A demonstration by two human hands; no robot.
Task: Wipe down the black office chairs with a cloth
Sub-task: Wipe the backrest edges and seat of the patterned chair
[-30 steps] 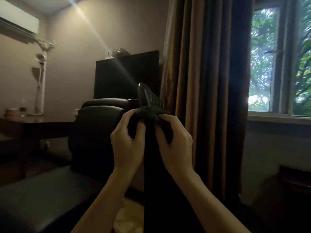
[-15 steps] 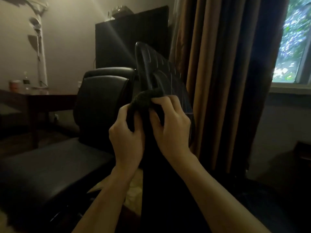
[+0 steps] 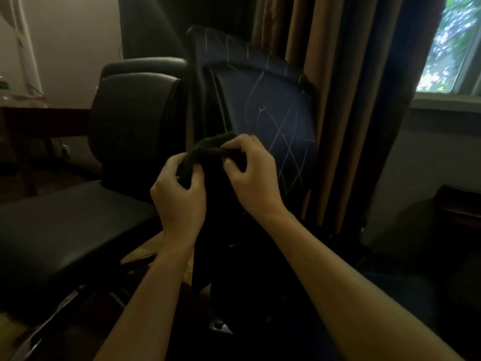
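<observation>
A dark bunched cloth (image 3: pixel 210 149) lies over the edge of a black office chair's scratched backrest (image 3: pixel 263 100), which stands upright in front of me. My left hand (image 3: pixel 179 196) grips the cloth's left end with curled fingers. My right hand (image 3: pixel 250 178) pinches its right end against the back panel. A second black office chair (image 3: pixel 132 121) stands to the left, its seat (image 3: pixel 67 230) stretching toward me.
Brown curtains (image 3: pixel 351 74) hang right behind the scratched chair, with a window (image 3: pixel 453 45) at the upper right. A dark cabinet (image 3: pixel 156 24) stands against the far wall. A dark desk (image 3: pixel 31 113) and a white floor lamp (image 3: pixel 23 43) are at the left.
My view has tilted down and moved closer. Both hands with the cloth have slid down from the top of the backrest to about its middle.
</observation>
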